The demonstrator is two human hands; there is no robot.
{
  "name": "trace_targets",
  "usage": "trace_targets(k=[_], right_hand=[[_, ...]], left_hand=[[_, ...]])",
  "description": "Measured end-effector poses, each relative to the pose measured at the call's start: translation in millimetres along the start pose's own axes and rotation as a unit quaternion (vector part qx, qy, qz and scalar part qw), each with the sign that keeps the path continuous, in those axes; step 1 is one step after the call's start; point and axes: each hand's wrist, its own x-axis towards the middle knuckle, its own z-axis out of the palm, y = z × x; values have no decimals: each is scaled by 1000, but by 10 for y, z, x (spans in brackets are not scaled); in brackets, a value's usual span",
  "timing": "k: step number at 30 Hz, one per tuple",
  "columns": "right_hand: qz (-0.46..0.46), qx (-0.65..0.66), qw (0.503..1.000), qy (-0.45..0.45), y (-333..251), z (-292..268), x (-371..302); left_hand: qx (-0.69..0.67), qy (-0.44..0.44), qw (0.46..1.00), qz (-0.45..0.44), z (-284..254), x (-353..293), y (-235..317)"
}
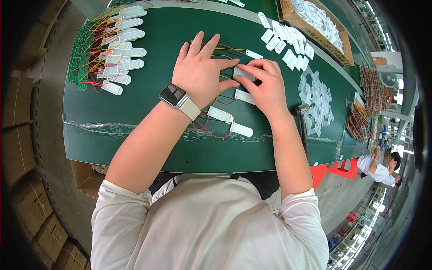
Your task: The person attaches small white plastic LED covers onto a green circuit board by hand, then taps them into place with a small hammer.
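My left hand (200, 67) is spread over the green tabletop, its fingers apart. Its thumb and index fingertips come up close to the left end of a small pale rectangular piece (243, 74); whether they touch it I cannot tell. My right hand (266, 85) pinches that piece from the right between thumb and fingers. Yellow and red wires run under my left hand. Around my hands lie several white wired modules: one module (254, 54) beyond, another module (245, 96) just nearer, and two nearer still, a dotted module (220, 114) and a smooth-topped module (241, 130).
Wired white modules (123, 65) with green circuit boards (81, 56) line the left. At right lie white covers (294, 60), clear plastic strips (316, 101) and a hammer (302, 121). A cardboard box (310, 33) of white parts stands behind. Another person (380, 166) sits far right.
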Motion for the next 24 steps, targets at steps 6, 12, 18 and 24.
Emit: trace_targets(k=[6,12,18,24], right_hand=[[-24,-3,1000,14,15,14,-17],[-41,-23,999,22,20,27,-23],[-34,-14,999,16,16,18,-16],[-10,-16,1000,18,38,-171,-49]], left_hand=[[1,-2,1000,2,-4,0,-11],[5,6,1000,8,-4,-6,-13],[14,6,1000,6,1,-11,-10],[5,4,1000,25,17,30,39]])
